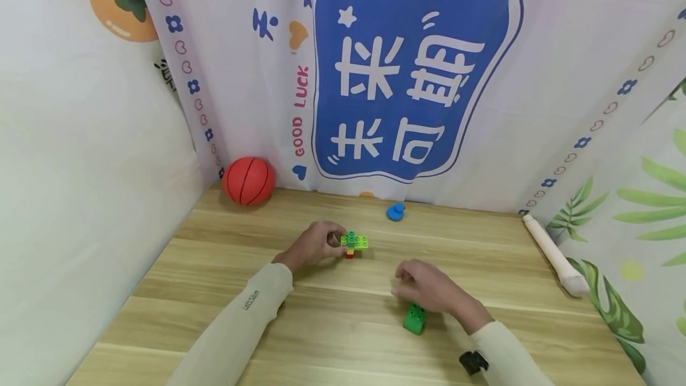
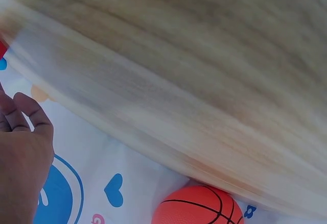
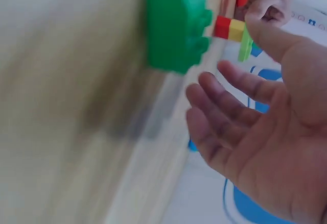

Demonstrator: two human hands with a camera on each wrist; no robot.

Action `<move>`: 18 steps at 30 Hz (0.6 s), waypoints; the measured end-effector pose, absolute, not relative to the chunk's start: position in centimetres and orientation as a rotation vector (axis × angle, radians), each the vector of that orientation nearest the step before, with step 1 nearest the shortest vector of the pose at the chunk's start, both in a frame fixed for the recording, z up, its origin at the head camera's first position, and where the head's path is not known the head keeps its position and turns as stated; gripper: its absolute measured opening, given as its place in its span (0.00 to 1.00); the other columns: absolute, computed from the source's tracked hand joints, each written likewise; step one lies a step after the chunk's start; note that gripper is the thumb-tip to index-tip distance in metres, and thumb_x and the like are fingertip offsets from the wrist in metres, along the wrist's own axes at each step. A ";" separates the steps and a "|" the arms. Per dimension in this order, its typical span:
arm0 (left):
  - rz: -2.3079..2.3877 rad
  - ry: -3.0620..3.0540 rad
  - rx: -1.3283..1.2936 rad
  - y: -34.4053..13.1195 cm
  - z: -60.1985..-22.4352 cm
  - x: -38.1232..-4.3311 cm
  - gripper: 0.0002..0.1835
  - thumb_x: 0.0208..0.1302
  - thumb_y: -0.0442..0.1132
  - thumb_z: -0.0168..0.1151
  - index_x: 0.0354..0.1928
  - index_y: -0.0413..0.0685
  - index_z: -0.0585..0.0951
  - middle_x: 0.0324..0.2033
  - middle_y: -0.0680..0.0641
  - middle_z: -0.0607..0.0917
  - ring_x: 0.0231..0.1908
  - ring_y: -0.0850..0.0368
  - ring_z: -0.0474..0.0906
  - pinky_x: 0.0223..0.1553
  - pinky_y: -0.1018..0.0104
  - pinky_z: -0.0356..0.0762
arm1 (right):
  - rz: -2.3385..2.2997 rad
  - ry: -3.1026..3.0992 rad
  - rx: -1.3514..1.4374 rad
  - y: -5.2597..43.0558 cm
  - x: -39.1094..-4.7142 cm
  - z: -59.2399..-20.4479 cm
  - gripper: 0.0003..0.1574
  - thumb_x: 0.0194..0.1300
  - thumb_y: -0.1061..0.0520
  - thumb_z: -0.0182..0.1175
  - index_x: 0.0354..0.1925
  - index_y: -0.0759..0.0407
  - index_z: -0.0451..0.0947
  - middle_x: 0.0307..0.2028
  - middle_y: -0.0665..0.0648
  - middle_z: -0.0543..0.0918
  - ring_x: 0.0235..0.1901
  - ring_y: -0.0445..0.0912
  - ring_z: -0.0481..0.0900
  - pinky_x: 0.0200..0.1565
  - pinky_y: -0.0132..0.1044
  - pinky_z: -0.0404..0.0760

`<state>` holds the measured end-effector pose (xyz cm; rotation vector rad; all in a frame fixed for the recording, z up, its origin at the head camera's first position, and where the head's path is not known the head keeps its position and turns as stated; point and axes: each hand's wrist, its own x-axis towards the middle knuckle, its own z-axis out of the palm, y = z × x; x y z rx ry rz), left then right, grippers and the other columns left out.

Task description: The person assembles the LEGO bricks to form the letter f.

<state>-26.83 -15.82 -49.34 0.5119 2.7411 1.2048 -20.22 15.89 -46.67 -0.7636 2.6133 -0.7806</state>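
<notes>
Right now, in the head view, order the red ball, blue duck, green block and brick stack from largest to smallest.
1. Red ball
2. Green block and brick stack: too alike to rank; the block is partly hidden
3. Blue duck

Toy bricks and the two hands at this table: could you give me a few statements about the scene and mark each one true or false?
1. The left hand holds a small brick stack. True.
2. The stack's red brick is at its top. False: it is at the bottom.
3. The right hand grips the curved green brick. False: its fingers are apart from that brick.
4. A blue toy duck sits toward the table's far edge. True.
5. In the head view, the red toy basketball is left of the duck. True.
</notes>
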 end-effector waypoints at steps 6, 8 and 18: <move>1.205 2.742 0.501 -15.9 -49.5 -26.9 0.20 0.65 0.39 0.79 0.57 0.46 0.89 0.43 0.49 0.88 0.41 0.56 0.79 0.45 0.67 0.82 | -0.779 2.454 -0.855 18.9 -18.7 -47.1 0.34 0.67 0.42 0.75 0.62 0.59 0.78 0.52 0.55 0.81 0.52 0.46 0.79 0.53 0.41 0.82; 1.206 2.741 0.498 -15.9 -49.5 -26.9 0.19 0.65 0.39 0.79 0.57 0.46 0.89 0.43 0.49 0.88 0.42 0.56 0.79 0.45 0.67 0.83 | -0.785 2.414 -0.932 19.5 -18.3 -47.0 0.37 0.63 0.44 0.79 0.63 0.57 0.78 0.53 0.54 0.80 0.52 0.44 0.78 0.54 0.38 0.82; 1.203 2.736 0.510 -15.8 -49.5 -27.0 0.19 0.65 0.39 0.78 0.57 0.46 0.89 0.44 0.49 0.88 0.42 0.56 0.79 0.45 0.67 0.83 | -0.766 2.439 -0.931 19.5 -16.9 -47.8 0.22 0.62 0.58 0.80 0.52 0.49 0.82 0.44 0.48 0.77 0.41 0.36 0.73 0.44 0.29 0.79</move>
